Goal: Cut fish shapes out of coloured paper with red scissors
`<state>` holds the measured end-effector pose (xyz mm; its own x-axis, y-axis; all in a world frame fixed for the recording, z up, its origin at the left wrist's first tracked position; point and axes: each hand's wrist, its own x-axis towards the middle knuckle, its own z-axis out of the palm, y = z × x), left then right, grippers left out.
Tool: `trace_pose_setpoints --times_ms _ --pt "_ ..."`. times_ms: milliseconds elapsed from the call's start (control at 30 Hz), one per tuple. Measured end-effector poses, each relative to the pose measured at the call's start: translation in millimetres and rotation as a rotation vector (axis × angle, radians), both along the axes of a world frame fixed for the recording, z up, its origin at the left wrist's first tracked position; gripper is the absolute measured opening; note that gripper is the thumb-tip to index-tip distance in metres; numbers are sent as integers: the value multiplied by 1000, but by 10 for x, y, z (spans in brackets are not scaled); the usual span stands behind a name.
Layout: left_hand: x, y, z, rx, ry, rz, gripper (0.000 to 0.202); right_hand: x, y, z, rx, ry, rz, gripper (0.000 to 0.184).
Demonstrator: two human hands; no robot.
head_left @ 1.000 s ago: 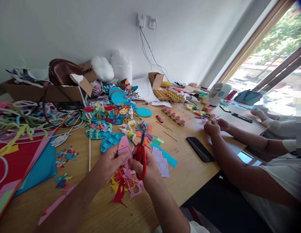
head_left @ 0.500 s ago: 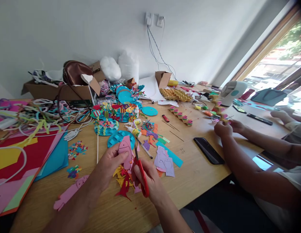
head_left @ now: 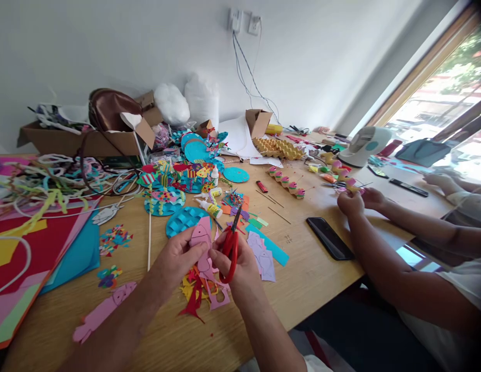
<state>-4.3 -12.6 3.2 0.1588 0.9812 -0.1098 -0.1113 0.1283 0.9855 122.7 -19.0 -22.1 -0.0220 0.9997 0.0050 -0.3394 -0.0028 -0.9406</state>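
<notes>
My left hand (head_left: pixel 186 251) is closed on a pink foam piece (head_left: pixel 202 236) with a fish outline drawn on it. Red-handled scissors (head_left: pixel 231 251) sit in my right hand (head_left: pixel 240 263), their blades pointing up and away from the piece. The fingertips of that hand are close to the pink piece's right edge; whether they touch it I cannot tell. Below both hands lies a heap of red and yellow scraps (head_left: pixel 194 292) with cut pink offcuts (head_left: pixel 217 297). Another pink foam piece (head_left: pixel 104 310) with drawn outlines rests beside my left forearm.
A blue woven disc (head_left: pixel 182 221), glue bottles (head_left: pixel 211 208) and lilac pieces (head_left: pixel 261 256) lie beyond my hands. Coloured sheets (head_left: pixel 42 258) are stacked at left. A black phone (head_left: pixel 329 237) lies at right, near a co-worker's hands (head_left: pixel 352 201) holding an egg-carton strip.
The scissors have swung away from the pink piece, blades now tilted up to the right. My right fingers have come nearer the piece. The view has shifted slightly.
</notes>
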Motion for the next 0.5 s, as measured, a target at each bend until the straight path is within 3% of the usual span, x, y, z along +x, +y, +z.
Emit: trace_pose_setpoints --times_ms 233,367,500 --pt "-24 45 42 -42 67 -31 12 -13 29 -11 4 -22 -8 25" --pt "-64 64 130 -59 -9 -13 10 45 -36 34 16 -182 126 25" --pt "-134 83 152 -70 -76 -11 10 84 -140 1 29 -362 274 38"
